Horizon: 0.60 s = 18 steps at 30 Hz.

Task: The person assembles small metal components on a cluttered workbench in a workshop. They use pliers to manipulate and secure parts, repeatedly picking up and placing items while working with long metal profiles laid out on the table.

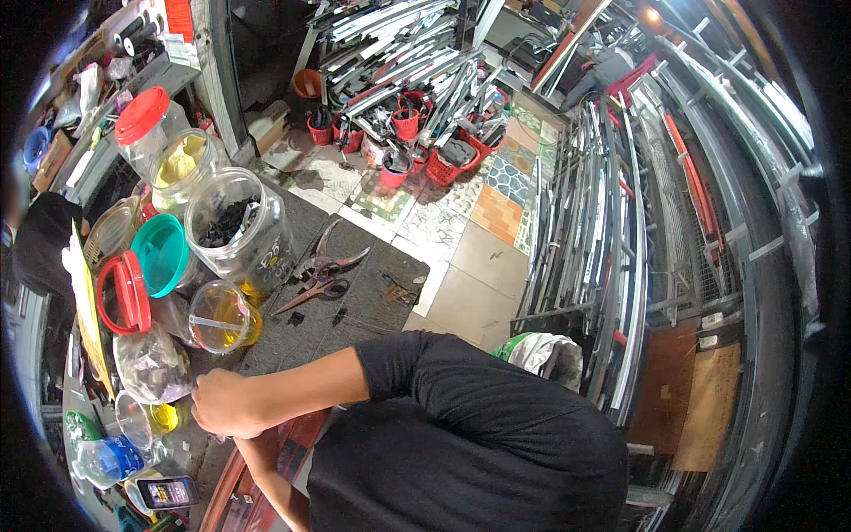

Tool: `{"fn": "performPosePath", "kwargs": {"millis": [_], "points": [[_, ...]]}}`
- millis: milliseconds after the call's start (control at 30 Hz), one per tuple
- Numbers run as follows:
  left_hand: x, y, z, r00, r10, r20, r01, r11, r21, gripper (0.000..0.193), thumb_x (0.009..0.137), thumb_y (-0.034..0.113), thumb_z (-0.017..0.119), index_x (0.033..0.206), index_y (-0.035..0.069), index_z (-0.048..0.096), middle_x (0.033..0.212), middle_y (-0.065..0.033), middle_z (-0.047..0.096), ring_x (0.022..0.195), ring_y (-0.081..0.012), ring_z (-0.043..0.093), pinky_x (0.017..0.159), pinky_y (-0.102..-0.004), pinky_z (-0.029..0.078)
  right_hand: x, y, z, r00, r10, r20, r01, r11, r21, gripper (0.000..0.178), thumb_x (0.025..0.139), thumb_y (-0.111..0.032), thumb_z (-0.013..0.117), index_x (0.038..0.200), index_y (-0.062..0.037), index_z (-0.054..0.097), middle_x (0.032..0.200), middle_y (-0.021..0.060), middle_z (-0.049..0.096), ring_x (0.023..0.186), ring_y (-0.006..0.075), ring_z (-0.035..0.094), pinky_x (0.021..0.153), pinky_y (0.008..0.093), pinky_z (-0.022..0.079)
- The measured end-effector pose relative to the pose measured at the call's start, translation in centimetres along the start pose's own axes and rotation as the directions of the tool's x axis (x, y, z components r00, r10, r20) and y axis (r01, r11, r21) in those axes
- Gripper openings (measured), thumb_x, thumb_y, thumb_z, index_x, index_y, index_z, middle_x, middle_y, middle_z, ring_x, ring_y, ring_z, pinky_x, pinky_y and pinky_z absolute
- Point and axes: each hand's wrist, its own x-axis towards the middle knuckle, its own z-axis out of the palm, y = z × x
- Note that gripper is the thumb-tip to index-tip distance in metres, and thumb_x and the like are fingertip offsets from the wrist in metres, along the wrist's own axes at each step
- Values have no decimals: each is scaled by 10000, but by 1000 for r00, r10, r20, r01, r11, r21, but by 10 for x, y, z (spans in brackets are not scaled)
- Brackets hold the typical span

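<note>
Right hand: my right hand (226, 401) is curled, knuckles up, fingers bent down and away from view; I cannot tell whether they pinch anything.
Left hand: my left hand (252, 447) is mostly hidden under the right one, so I cannot tell its grip.
Red bars: the long red bars (288, 441) lie below my hands at the bench edge, and my left forearm crosses over them.
Nearest my knuckles: a clear container (151, 368), just to the left, near a red ring-shaped lid (124, 293).
Yellow liquid: a clear cup (228, 321) holds some, beyond my right hand.
Dark bench top: the bench (377, 288) bears scissors (326, 288) and, just beyond them, cutters (310, 262).
Phone: a phone (168, 492) lies lower left, near a blue-labelled bottle (115, 459).
</note>
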Motion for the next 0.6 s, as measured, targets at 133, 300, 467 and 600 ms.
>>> {"fn": "performPosePath", "kwargs": {"millis": [133,300,467,600], "points": [[14,19,17,986,-87,-141,93,995,43,494,997,78,798,1466,10,656,1409,-205,729,1296,-327,696,1096,-453,544,23,-4,0,994,-105,27,106,994,-27,138,803,-217,812,882,-120,870,891,61,835,861,297,818,705,463,640],[20,75,23,979,28,-204,26,966,258,393,976,77,799,1356,6,724,1279,-236,776,1211,-399,731,1031,-482,570,55,-16,22,991,-85,106,92,994,-62,168,853,-237,789,941,-134,888,938,56,837,989,292,782,843,462,606],[41,96,25,983,37,-178,12,963,271,358,926,53,806,1276,4,751,1195,-223,787,1136,-413,739,985,-485,581,45,-15,18,1000,11,9,-10,994,-108,242,864,-280,745,936,-115,906,1037,57,842,1252,303,657,1065,542,475],[36,89,22,988,-6,-151,50,955,294,330,885,33,811,1212,2,773,1128,-212,795,1076,-424,745,948,-487,590,7,3,4,954,-97,-283,65,990,-123,192,900,-280,697,895,-154,843,978,44,789,1122,283,708,975,472,515]]}}
